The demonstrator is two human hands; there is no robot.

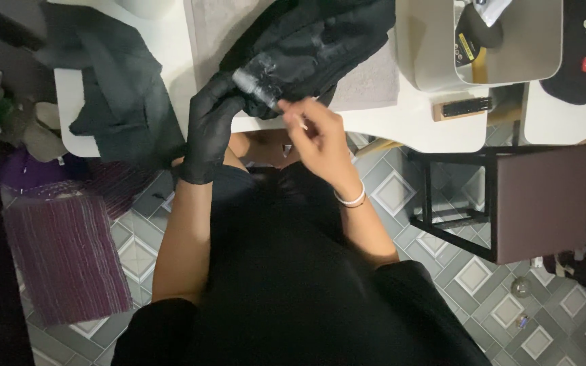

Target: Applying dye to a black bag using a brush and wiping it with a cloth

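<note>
So the left hand (210, 132), in a black glove, is wrapped around the end of a black shoe (306, 44) that hangs right over the near edge of the white bench (401, 125). Its fingers are curled tight on the shoe's scuffed, pale-smudged end. The right hand (317, 139) is bare, with a white band at the wrist, and sits just beside that same end, fingers pinched narrow on something small and light; it's blurry, so can't tell what it is. Most of the shoe lies back on a grey towel (367, 85) spread on the bench.

Edges: the bench's front edge runs right behind both hands, so they're working half off it, over the person's lap. To the left a dark cloth (120, 102) drapes over the bench's corner and hangs down. To the right a grey tub (435, 47) sits well apart from the hands, with a small brush (462, 108) near the rim of the bench below it. There's a bare strip of bench between the towel and the brush. Farther right, a brown stool (537, 203) stands on the patterned tile floor (401, 193), and a purple mat (66, 254) lies on the left.
</note>
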